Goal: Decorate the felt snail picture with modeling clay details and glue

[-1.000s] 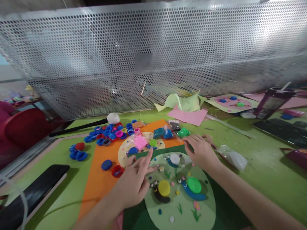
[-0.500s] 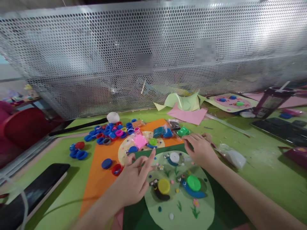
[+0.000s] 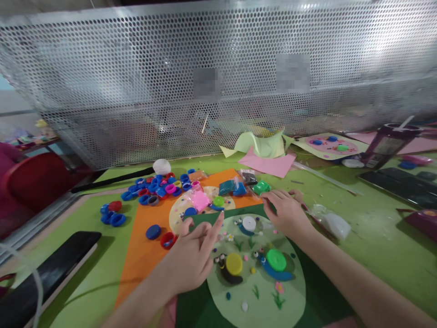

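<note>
My left hand [image 3: 193,257] hovers over the left edge of a pale green round craft sheet [image 3: 262,296], fingers curled with the index finger stretched toward the sheet's top. My right hand [image 3: 287,212] rests at the sheet's upper right, fingers bent down on the table beside small clay packets [image 3: 261,187]; what it grips is hidden. On the sheet sit a yellow cap [image 3: 234,263], a green cap [image 3: 276,259] and a white cap [image 3: 249,223] made into clay snails. The sheet lies on dark green paper [image 3: 201,218] over orange paper [image 3: 143,255].
Many blue, red and pink bottle caps [image 3: 155,189] lie scattered at the upper left. A black phone [image 3: 44,273] lies at the left. A perforated metal screen [image 3: 218,82] closes off the back. Pink and green papers [image 3: 266,155], a dark bottle [image 3: 385,146] and a plastic bag [image 3: 332,223] lie to the right.
My left hand has lifted slightly and its index finger now points further up toward the sheet's top edge. My right hand has stayed in place.
</note>
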The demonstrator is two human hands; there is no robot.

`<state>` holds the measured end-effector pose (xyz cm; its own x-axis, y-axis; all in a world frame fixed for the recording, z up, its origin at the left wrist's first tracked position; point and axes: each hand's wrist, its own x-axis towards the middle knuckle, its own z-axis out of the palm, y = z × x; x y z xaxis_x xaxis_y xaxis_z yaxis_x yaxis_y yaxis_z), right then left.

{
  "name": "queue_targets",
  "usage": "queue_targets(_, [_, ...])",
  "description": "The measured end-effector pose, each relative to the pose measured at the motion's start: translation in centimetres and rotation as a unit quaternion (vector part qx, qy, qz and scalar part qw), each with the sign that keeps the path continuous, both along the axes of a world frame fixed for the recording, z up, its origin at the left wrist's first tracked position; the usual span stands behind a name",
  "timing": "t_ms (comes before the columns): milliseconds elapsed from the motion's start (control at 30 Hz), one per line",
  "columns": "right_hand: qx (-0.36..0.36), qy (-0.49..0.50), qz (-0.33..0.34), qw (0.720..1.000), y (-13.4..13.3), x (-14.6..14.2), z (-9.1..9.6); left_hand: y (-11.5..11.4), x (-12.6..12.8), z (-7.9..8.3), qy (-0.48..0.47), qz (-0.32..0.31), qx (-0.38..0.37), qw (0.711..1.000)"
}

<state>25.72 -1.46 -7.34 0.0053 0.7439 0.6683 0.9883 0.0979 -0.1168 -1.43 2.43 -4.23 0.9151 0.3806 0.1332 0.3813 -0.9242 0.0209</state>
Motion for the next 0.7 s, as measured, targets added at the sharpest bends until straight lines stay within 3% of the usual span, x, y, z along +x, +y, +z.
queue_targets(367, [-0.002,0.0,0.003,1.0,0.0,0.1,-0.1,-0.3,-0.1,-0.5,0.021,-0.032,0.078,0.996])
queue_targets(700, [0.003,-0.002,-0.002,1.0,0.0,0.0,0.0,1.0,-0.9,-0.1,-0.038,-0.028,0.061,0.997])
